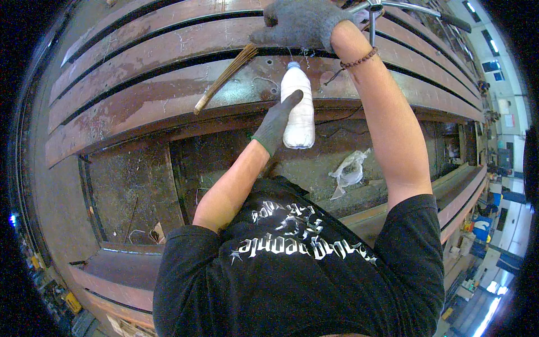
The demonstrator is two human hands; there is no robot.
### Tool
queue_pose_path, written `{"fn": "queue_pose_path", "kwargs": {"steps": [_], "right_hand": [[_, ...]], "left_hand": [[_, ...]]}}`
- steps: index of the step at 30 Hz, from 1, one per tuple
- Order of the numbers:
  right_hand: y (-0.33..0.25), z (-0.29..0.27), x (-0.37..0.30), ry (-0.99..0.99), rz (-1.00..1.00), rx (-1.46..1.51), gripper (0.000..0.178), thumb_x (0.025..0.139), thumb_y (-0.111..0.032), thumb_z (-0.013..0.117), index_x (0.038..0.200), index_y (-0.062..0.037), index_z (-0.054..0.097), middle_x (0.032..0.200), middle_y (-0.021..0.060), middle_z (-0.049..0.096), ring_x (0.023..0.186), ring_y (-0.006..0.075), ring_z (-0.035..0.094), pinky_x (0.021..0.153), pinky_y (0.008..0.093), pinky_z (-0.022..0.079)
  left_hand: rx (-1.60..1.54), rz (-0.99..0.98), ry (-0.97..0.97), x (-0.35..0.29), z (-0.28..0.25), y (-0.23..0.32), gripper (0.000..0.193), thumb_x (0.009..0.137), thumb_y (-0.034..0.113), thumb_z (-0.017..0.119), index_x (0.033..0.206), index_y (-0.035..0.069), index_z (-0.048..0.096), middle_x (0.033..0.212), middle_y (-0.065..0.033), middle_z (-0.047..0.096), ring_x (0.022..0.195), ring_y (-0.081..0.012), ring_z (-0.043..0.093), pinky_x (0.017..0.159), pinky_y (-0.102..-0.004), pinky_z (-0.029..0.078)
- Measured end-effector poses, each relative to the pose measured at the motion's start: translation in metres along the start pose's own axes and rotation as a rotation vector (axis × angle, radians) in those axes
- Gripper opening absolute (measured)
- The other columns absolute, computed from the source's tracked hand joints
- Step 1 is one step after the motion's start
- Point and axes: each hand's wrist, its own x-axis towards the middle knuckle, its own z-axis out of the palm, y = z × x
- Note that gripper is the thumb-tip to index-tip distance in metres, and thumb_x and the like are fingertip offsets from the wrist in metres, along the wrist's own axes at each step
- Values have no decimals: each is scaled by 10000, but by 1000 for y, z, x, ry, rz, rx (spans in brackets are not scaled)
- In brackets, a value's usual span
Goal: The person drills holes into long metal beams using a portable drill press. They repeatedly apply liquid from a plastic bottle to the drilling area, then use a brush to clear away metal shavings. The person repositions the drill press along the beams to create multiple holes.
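My left hand [281, 119], in a grey glove with a green cuff, is wrapped round a plastic squeeze bottle [298, 115] of white liquid, its thumb across the front. The pale blue cap points away from me, over the nearest steel beam [224, 90]. Farther up, my right hand [303, 25], also gloved, is at a spoked metal handle [375, 5]; one spoke runs into the glove, and the fingers look curled round it. Part of this hand is cut off by the top edge. Left of the bottle lies a thin brush of bundled bristles [227, 77].
Several long rust-brown beams run side by side with dark gaps between them. A crumpled plastic bag [351, 171] lies in the low space in front of me. Another spoke with a black grip [455, 21] sticks out at upper right. Metal shavings and wet patches dot the beams.
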Motion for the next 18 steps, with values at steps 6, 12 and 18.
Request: {"fn": "queue_pose_path", "kwargs": {"steps": [6, 12, 18], "right_hand": [[0, 2, 4, 5, 16, -11, 583, 964, -554, 561, 1115, -26, 756, 1168, 201, 740, 1088, 371, 708, 945, 469, 548], [-2, 9, 8, 11, 50, -12, 580, 956, -551, 570, 1119, -26, 755, 1164, 200, 743, 1063, 368, 718, 935, 470, 552], [29, 45, 40, -55, 2, -187, 588, 897, -556, 624, 1103, -25, 767, 1121, 240, 735, 1043, 406, 712, 927, 497, 554]], "left_hand": [[150, 86, 28, 3, 1, -1, 720, 896, 506, 767, 1291, -76, 614, 1134, -150, 723, 941, -236, 723, 828, -367, 588], [153, 49, 42, -14, 9, 7, 497, 919, 423, 783, 1202, 32, 664, 1028, -75, 729, 843, -208, 721, 768, -365, 615], [185, 136, 8, -23, -1, 13, 558, 908, 484, 773, 1201, 24, 659, 1000, -76, 721, 822, -200, 713, 743, -350, 607]]}}
